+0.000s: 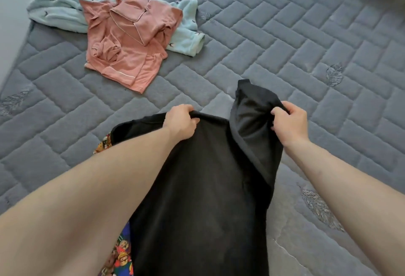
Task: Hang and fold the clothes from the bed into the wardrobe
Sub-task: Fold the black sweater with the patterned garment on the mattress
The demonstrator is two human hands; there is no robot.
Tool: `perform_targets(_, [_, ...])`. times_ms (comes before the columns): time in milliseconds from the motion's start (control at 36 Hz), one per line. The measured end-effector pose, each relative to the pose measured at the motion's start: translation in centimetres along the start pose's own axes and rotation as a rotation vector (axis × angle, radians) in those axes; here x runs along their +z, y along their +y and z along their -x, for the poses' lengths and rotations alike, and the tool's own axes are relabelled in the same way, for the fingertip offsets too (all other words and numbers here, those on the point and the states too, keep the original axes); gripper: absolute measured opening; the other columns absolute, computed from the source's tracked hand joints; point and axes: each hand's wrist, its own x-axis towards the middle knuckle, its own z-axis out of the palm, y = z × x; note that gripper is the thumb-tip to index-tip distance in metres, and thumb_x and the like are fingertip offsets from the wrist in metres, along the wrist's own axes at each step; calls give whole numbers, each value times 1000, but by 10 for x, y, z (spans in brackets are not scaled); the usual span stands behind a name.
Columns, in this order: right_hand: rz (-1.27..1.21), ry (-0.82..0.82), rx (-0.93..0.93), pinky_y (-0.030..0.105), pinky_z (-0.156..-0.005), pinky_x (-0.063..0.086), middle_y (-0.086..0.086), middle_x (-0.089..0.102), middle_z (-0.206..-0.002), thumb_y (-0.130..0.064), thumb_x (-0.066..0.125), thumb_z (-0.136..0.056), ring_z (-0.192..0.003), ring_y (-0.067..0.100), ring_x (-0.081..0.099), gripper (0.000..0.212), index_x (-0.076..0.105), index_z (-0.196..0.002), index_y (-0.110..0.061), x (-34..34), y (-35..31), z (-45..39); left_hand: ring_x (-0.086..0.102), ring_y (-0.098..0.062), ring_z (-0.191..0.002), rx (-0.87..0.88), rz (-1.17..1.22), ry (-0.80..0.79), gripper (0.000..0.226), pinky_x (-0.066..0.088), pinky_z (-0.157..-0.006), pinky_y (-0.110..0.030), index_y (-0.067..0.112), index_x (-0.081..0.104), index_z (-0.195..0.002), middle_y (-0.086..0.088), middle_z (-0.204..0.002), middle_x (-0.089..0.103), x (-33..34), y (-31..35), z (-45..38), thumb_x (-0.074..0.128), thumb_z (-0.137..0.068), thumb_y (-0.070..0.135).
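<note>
I have both hands on the black soft-knit garment (203, 188), held up over the near edge of the grey quilted mattress (285, 45). My left hand (180, 122) is pinched shut on the top hem; my right hand (289, 123) is closed on a bunched fold with a dark sleeve or flap sticking up behind it. A bright cartoon-print fabric (119, 251) peeks out under the garment at the near edge, partly hidden.

Risks, as I judge them: the right-hand grip is on bunched cloth, so the fold may come out crooked or the flap may slip free; the hanging length could drag the print fabric off the edge.

Far left corner: a salmon-pink piped pyjama set (129, 45) lies crumpled on a pale mint fleece garment (61, 10), both unsorted. No wardrobe interior or container is in view, so I can't report contents.
</note>
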Motion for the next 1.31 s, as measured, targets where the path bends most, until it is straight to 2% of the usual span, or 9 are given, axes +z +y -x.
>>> perform_targets(250, [-148, -156, -359, 33, -84, 54, 10, 73, -90, 3, 49, -77, -89, 15, 66, 28, 71, -90, -9, -7, -71, 18, 50, -26, -134, -143, 240, -66, 78, 41, -106, -35, 20, 45, -148, -7, -150, 46, -59, 21, -34, 82, -82, 36])
perform_targets(444, [211, -577, -784, 24, -96, 48, -12, 66, -115, 15, 49, -72, -114, 13, 62, 44, 74, -93, -15, -3, -43, 100, 68, -21, -95, -398, 721, -216, 12, 58, -71, -34, 25, 70, -103, -1, -116, 67, -73, -39, 19, 61, -98, 19])
perform_targets(694, [936, -1213, -331, 12, -102, 27, -13, 52, -124, -3, 45, -73, -135, 10, 39, 34, 67, -89, -23, 1, 62, 206, 65, -20, -75, -476, 418, -213, 35, 53, -63, -33, 11, 72, -101, -2, -92, 69, -81, -130, 107, 46, -84, -7])
perform_targets(806, [805, -1076, -186, 16, -117, 19, -22, 53, -123, -4, 46, -76, -135, 0, 36, 33, 62, -76, -32, 9, 72, 230, 71, -18, -70, -393, 310, -293, 32, 60, -62, -32, 24, 71, -97, 2, -96, 71, -70, -142, 142, 52, -82, 3])
perform_targets(889, [506, -670, -14, 17, -105, 30, -15, 57, -124, 3, 54, -84, -123, 3, 45, 36, 66, -75, -30, 20, 70, 246, 63, -9, -57, -359, 294, -328, 41, 47, -46, -22, 27, 70, -108, 7, -104, 68, -55, -144, 171, 50, -84, 1])
perform_targets(1056, [157, 58, 395, 36, -87, 46, -1, 36, -142, -36, 69, -92, -107, 18, 55, 41, 49, -127, -27, 51, 65, 281, 57, -3, -48, -229, 377, -546, 82, 44, -46, -19, 40, 37, -152, 5, -94, 68, -4, -147, 253, 57, -83, 1])
perform_targets(1139, [226, 6, 597, 42, -92, 46, 9, 44, -141, -44, 78, -83, -105, 26, 54, 76, 40, -144, -19, 58, 71, 295, 65, -8, -90, -112, 168, -536, 81, 55, -79, -26, 45, 31, -154, 8, -138, 51, 16, -144, 278, 64, -86, 16])
perform_targets(1194, [268, -93, 607, 41, -96, 47, 9, 62, -125, -25, 76, -83, -109, 32, 59, 57, 54, -134, -15, 60, 70, 299, 61, -10, -105, -96, 74, -491, 61, 50, -100, -31, 42, 46, -146, 11, -133, 56, 23, -142, 289, 64, -90, 26])
perform_targets(1306, [223, -141, 356, 27, -67, 50, -7, 62, -67, -7, 58, -84, -74, 21, 60, 16, 67, -80, -20, 56, 54, 303, 66, -4, -100, -96, 142, -652, 30, 51, -92, -20, 28, 71, -122, 13, -114, 71, 32, -134, 318, 67, -92, 35])
